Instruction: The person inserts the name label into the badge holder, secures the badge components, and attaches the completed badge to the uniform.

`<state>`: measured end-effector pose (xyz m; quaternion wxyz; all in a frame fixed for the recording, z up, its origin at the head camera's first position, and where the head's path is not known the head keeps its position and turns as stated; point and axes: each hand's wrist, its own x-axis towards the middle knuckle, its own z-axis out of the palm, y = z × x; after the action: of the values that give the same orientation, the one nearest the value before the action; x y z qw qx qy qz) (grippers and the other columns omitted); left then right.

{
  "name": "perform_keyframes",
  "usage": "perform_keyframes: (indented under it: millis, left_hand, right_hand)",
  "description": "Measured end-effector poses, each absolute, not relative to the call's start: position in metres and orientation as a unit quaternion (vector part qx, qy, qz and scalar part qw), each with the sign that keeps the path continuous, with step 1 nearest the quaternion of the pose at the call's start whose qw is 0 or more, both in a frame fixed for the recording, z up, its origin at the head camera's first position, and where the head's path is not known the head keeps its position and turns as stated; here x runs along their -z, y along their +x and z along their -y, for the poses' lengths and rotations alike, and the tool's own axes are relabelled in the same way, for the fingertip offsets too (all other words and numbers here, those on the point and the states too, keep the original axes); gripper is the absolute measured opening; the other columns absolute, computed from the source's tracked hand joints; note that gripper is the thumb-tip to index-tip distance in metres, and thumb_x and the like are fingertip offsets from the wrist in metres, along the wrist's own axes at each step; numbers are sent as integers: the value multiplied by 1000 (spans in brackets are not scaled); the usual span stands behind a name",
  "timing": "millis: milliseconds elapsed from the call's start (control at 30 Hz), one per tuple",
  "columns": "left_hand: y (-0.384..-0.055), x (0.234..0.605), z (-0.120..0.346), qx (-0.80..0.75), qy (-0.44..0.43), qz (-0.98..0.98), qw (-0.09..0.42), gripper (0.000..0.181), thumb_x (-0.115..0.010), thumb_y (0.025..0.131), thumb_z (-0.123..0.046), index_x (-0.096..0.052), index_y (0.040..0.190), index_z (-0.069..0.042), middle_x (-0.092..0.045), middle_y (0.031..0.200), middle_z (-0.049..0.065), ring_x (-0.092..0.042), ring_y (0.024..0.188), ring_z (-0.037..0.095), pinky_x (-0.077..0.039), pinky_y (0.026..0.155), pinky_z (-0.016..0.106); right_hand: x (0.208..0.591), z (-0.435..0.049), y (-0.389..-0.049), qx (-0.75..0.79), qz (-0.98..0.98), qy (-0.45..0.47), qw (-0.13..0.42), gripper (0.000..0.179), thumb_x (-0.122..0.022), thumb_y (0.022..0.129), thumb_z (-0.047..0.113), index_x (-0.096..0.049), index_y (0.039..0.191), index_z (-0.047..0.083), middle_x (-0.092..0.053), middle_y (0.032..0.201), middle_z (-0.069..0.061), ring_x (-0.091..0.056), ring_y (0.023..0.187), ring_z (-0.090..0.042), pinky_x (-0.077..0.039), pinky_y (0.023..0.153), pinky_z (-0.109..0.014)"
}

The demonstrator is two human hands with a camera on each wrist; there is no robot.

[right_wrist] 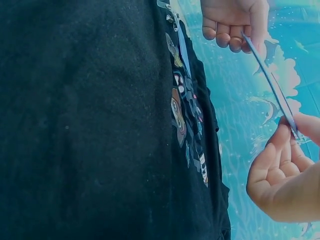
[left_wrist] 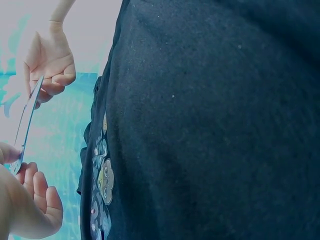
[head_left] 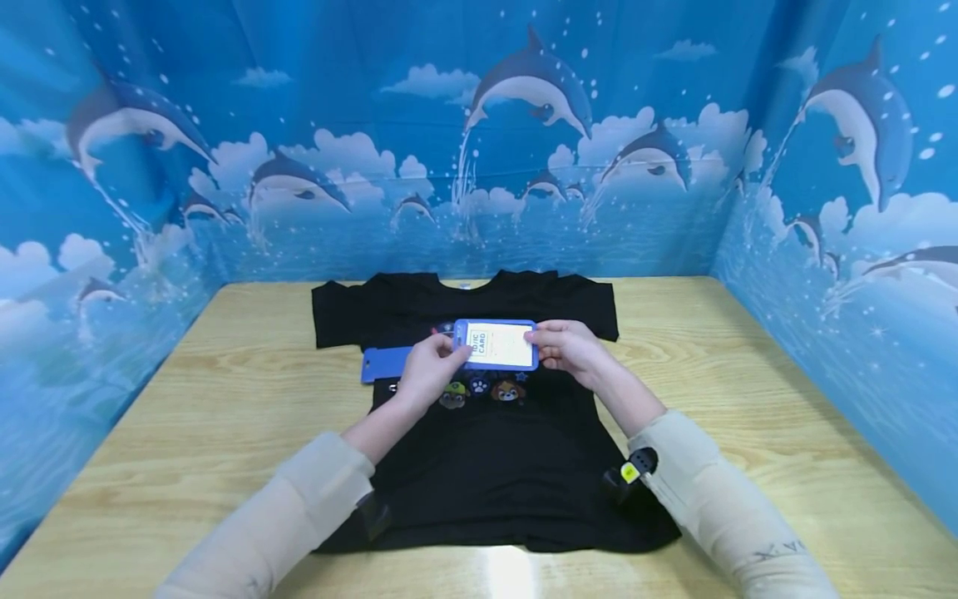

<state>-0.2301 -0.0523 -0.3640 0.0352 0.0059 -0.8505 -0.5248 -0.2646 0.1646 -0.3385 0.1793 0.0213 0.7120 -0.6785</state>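
Both hands hold a blue-framed ID card holder (head_left: 500, 344) sideways above a black T-shirt (head_left: 494, 466), its pale card insert facing up. My left hand (head_left: 432, 372) pinches the end with the printed lettering, thumb on top. At the opposite end my right hand (head_left: 572, 351) pinches the edge between thumb and fingers. Seen edge-on in the left wrist view, the card holder (left_wrist: 30, 122) is a thin strip between the two hands. A second flat blue piece (head_left: 385, 364) lies on the shirt by my left hand, partly hidden behind it.
The T-shirt lies spread on a wooden table (head_left: 748, 374), sleeves toward the back. Cartoon dog faces (head_left: 509, 391) are printed on its chest. A blue dolphin-patterned curtain (head_left: 359, 166) encloses the table at the back and sides. A watch-like device (head_left: 639, 464) sits on the right sleeve.
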Motion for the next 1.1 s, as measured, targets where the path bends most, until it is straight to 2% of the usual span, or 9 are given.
perform_keyframes:
  millis: [400, 900, 1100]
  left_hand:
    - [-229, 364, 53, 518, 5, 855, 26, 24, -62, 88, -30, -60, 82, -6, -59, 84, 5, -53, 75, 18, -42, 63, 28]
    - [-230, 361, 55, 527, 18, 850, 8, 28, -63, 88, -27, -53, 71, -6, -56, 82, 6, -50, 76, 19, -38, 63, 29]
    - [-230, 361, 60, 562, 14, 827, -9, 24, -63, 88, -27, -59, 81, -4, -57, 85, 7, -50, 78, 19, -40, 65, 29]
  right_hand:
    - [341, -160, -267, 631, -756, 34, 170, 31, -63, 88, 14, -58, 111, -6, -62, 70, 0, -53, 59, -10, -43, 58, -22]
    - [341, -160, -264, 645, -743, 25, 175, 28, -60, 90, 15, -58, 108, -6, -62, 70, 0, -54, 60, -10, -42, 58, -22]
    - [342, -164, -264, 649, -738, 19, 182, 29, -59, 90, 14, -57, 110, -8, -62, 70, -1, -53, 61, -11, -42, 59, -22]
